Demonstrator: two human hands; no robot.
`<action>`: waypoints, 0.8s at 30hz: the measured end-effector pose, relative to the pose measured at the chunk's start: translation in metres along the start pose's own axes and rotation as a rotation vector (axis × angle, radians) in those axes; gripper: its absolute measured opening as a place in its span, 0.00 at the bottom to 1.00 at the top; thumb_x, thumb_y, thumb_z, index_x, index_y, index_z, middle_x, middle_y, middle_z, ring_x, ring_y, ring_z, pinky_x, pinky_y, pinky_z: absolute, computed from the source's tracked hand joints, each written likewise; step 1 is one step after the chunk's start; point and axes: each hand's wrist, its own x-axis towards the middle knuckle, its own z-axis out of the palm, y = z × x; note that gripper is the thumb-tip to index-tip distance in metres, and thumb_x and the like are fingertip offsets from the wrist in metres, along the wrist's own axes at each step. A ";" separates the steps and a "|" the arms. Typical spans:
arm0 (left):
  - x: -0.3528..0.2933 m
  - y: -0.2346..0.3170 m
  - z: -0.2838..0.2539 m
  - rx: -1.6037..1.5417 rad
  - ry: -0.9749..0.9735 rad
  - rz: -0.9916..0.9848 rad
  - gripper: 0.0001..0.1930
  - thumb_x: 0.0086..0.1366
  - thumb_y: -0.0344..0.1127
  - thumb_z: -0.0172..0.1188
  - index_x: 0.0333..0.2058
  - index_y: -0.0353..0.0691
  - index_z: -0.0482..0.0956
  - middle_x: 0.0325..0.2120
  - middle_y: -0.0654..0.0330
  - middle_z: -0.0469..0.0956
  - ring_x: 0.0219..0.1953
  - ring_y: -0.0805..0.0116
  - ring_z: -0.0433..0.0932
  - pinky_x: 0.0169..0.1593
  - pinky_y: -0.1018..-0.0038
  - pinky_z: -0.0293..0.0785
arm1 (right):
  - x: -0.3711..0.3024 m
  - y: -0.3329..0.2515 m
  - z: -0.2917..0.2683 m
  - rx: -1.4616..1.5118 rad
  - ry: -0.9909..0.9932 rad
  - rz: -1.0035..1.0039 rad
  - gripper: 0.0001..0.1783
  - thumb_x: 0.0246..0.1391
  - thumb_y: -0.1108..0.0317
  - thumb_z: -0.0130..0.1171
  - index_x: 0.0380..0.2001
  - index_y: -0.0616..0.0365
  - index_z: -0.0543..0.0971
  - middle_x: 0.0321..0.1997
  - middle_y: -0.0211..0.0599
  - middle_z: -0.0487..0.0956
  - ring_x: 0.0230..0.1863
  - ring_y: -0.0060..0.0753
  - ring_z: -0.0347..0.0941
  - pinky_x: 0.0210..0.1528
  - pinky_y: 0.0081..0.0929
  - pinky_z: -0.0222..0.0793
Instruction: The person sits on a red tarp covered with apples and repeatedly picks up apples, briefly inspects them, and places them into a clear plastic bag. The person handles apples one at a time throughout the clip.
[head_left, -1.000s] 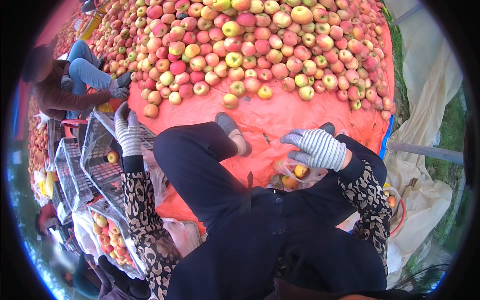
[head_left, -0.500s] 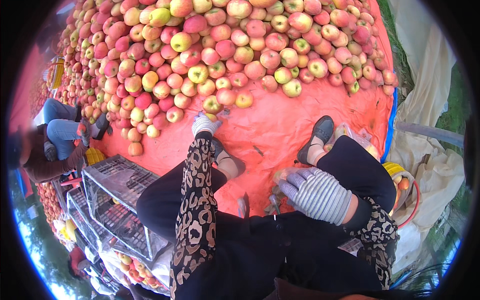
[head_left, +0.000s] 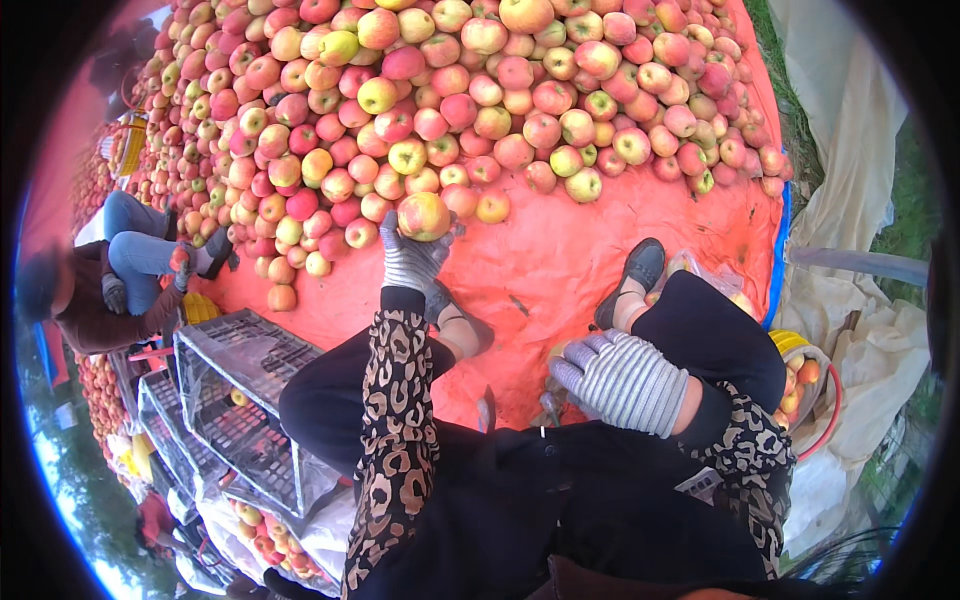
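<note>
My left hand (head_left: pixel 410 262), in a grey striped glove, has its fingers round a yellow-and-red apple (head_left: pixel 424 216) just at the near edge of the big apple heap (head_left: pixel 480 120). The apple is raised in front of the heap. My right hand (head_left: pixel 628 385), in a matching glove, is bent over with its back up, close in front of my body between my knees. Its fingers curl downward; a pale yellowish bit shows at the fingertips, but what it holds is mostly hidden.
Apples lie on a red sheet (head_left: pixel 520 260). At left are grey plastic crates (head_left: pixel 240 370) and a seated person (head_left: pixel 120 300) holding a red apple. On my right stands a yellow-rimmed bucket (head_left: pixel 793 340) of apples, near a clear bag (head_left: pixel 690 265) and a metal pole (head_left: pixel 860 263).
My left hand has closed on an apple and turned up with it, so the fruit now shows above the fingers. My right hand has shifted only slightly left.
</note>
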 end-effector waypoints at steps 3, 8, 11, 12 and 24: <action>-0.039 -0.006 0.034 -0.032 -0.377 0.134 0.46 0.52 0.70 0.54 0.59 0.40 0.59 0.54 0.48 0.65 0.51 0.43 0.69 0.37 0.60 0.79 | 0.005 0.002 -0.009 -0.001 -0.032 0.005 0.18 0.43 0.64 0.58 0.38 0.62 0.72 0.34 0.43 0.75 0.36 0.43 0.75 0.38 0.37 0.71; -0.059 -0.017 0.049 0.166 -0.216 0.247 0.36 0.56 0.53 0.62 0.60 0.50 0.59 0.53 0.54 0.64 0.52 0.54 0.68 0.42 0.57 0.77 | 0.010 -0.002 -0.004 -0.069 0.000 0.023 0.12 0.46 0.67 0.55 0.35 0.61 0.73 0.32 0.44 0.75 0.35 0.44 0.75 0.37 0.38 0.72; -0.085 -0.021 0.058 0.397 -0.266 0.499 0.35 0.56 0.40 0.64 0.60 0.47 0.58 0.52 0.53 0.64 0.50 0.53 0.71 0.42 0.60 0.80 | 0.010 -0.001 0.002 -0.074 0.019 0.009 0.13 0.47 0.65 0.55 0.35 0.62 0.73 0.32 0.45 0.76 0.34 0.45 0.76 0.36 0.39 0.72; -0.094 -0.017 0.061 0.488 -0.204 0.486 0.38 0.52 0.31 0.66 0.61 0.46 0.57 0.52 0.54 0.64 0.50 0.56 0.71 0.42 0.62 0.80 | 0.009 -0.001 0.002 -0.077 0.039 -0.011 0.14 0.47 0.65 0.55 0.35 0.62 0.73 0.32 0.45 0.76 0.34 0.45 0.76 0.35 0.39 0.72; -0.288 0.163 -0.104 0.941 1.008 1.311 0.32 0.53 0.28 0.66 0.56 0.37 0.61 0.44 0.56 0.71 0.37 0.66 0.74 0.41 0.73 0.75 | 0.004 -0.008 0.011 -0.118 0.018 -0.025 0.16 0.46 0.61 0.58 0.36 0.60 0.73 0.31 0.43 0.76 0.35 0.44 0.75 0.38 0.39 0.71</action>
